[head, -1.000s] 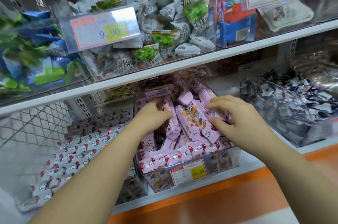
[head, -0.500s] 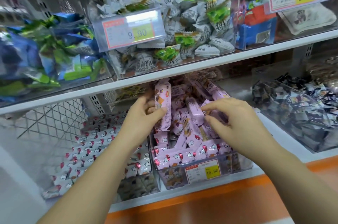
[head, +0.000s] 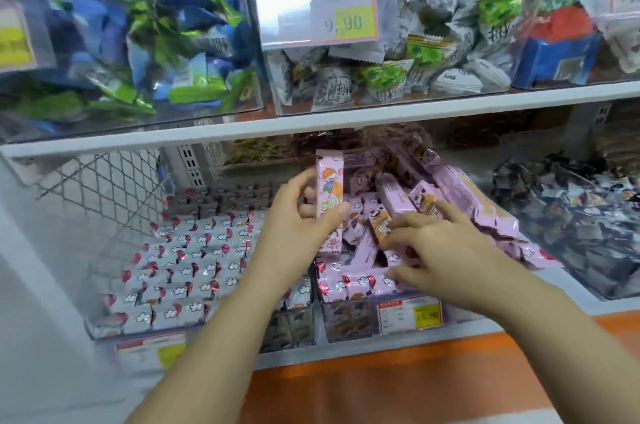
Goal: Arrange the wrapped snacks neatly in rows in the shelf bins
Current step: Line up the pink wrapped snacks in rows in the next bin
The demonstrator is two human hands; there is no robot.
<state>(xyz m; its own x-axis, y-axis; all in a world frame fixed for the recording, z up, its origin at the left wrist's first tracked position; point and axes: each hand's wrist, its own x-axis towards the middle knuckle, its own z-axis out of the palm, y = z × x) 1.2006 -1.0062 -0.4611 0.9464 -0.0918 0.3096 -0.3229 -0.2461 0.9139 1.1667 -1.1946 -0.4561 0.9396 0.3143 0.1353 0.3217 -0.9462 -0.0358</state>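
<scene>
Forearms reach to the lower shelf. Left hand (head: 298, 219) grips one pink wrapped snack (head: 329, 181) upright, thumb across its front, over the clear bin (head: 349, 319). Right hand (head: 446, 250) lies palm-down on the loose pink packs (head: 460, 191), fingers bent; any grip unclear.

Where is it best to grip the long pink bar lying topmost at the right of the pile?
Pinch the long pink bar across its narrow width at mid-length, coming from above: it lies slanted atop the pile, with its long sides exposed.
</scene>
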